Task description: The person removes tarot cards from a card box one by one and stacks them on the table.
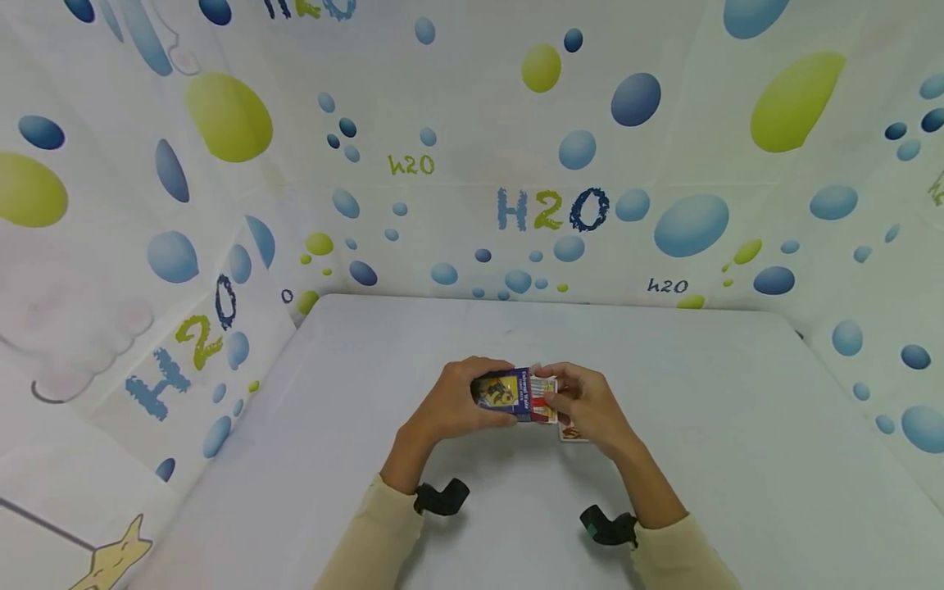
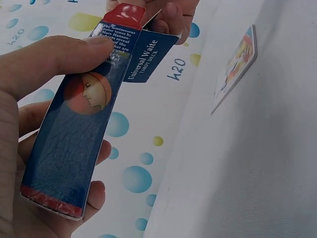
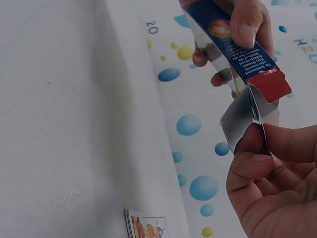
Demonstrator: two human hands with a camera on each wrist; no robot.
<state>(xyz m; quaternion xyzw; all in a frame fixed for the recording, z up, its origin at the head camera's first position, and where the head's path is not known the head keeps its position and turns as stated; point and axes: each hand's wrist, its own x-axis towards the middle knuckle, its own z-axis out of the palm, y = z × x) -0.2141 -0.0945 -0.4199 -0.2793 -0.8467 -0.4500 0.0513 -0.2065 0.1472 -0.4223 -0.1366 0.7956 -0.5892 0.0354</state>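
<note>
A blue tarot deck box [image 1: 501, 393] with red ends and a picture on its front is held above the white table by my left hand [image 1: 459, 400]. The left wrist view shows the thumb along the box's narrow side and the fingers round its back. Its end is open, with the top flap [image 2: 143, 57] folded out and red side tabs [image 2: 125, 16] showing. My right hand [image 1: 593, 406] pinches the flap between thumb and fingers, as the right wrist view shows. A small stack of cards [image 3: 148, 228] lies on the table below my right hand.
The white table [image 1: 354, 360] reaches back to a wall sheet [image 1: 472, 98] printed with blue and green dots and H2O lettering. Black wrist camera mounts [image 1: 442, 497] stick out inward from both wrists, near the cream sleeves [image 1: 376, 533].
</note>
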